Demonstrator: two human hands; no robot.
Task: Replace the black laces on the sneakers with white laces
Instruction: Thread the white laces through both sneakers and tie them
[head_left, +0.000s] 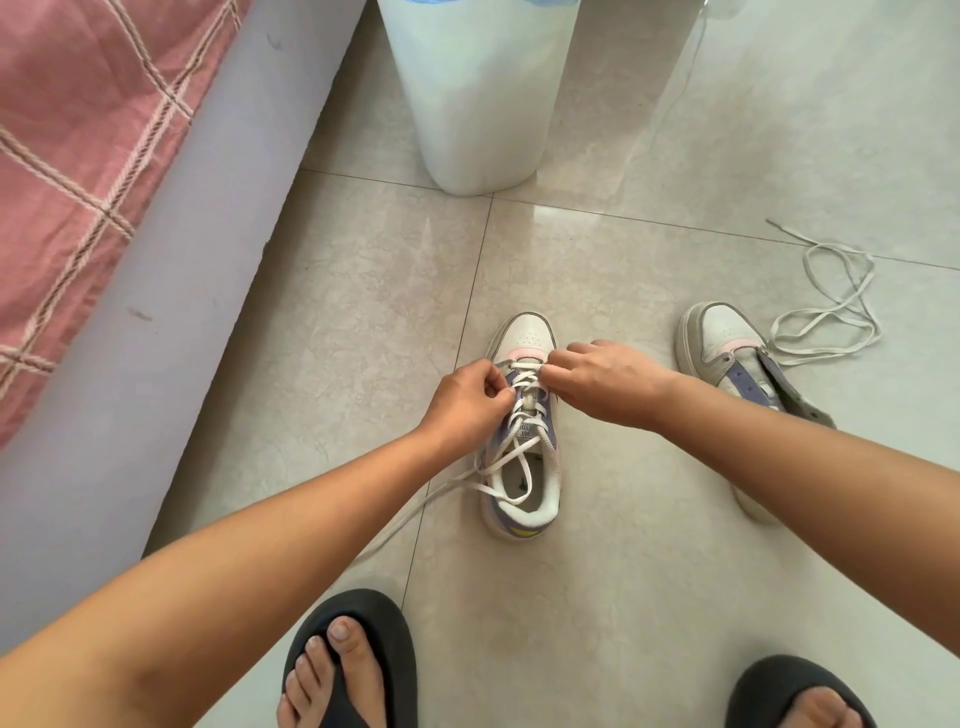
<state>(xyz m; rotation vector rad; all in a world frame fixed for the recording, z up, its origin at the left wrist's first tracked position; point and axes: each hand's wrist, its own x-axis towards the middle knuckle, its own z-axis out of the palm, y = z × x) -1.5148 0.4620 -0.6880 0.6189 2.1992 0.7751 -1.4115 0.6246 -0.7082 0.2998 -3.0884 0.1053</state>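
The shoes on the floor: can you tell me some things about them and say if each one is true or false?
1. Both hands work on the laced sneaker. True: the left hand and right hand pinch its white lace near the toe.
2. The other sneaker is fully laced. False: its eyelets look empty.
3. A loose white lace lies on the floor tiles. True.
4. The person is barefoot. False: they wear black slippers.
5. The sneakers touch each other. False: they stand apart.

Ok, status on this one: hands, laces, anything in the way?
Left hand and right hand both pinching white lace at centre sneaker's lower eyelets. Second sneaker unlaced, spare white lace beside it. Nothing obstructing.
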